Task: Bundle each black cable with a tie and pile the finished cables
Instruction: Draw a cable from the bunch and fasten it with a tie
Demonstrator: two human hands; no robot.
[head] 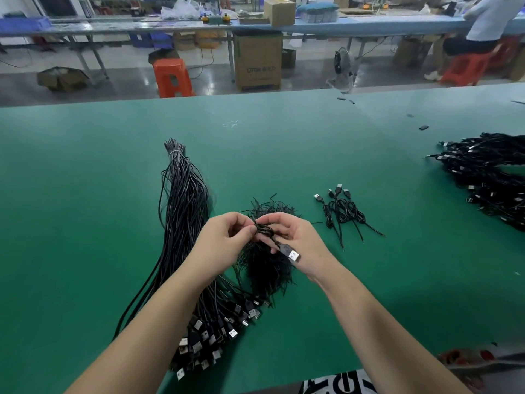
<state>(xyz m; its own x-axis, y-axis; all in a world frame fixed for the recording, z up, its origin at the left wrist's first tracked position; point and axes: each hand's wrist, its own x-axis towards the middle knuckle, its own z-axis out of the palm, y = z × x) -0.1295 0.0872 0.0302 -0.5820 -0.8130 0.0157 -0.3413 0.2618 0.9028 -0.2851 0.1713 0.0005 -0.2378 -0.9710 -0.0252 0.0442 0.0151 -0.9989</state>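
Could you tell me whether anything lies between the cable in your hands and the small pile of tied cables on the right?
Nothing visible does. The coiled cable is held above the tie heap, and only bare green mat separates it from the finished cables.

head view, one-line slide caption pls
Both hands, left hand and right hand, pinch a coiled black cable above the tie pile on the green table.

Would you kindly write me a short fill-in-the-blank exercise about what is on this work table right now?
1. The table has a ____ cover.
2. Both hands, left hand and right hand, hold one coiled ____ cable.
3. The cable's metal USB plug lies against the ____ hand.
4. The long bundle of unfinished cables lies to the ____ of the hands.

Missing words: green; black; right; left
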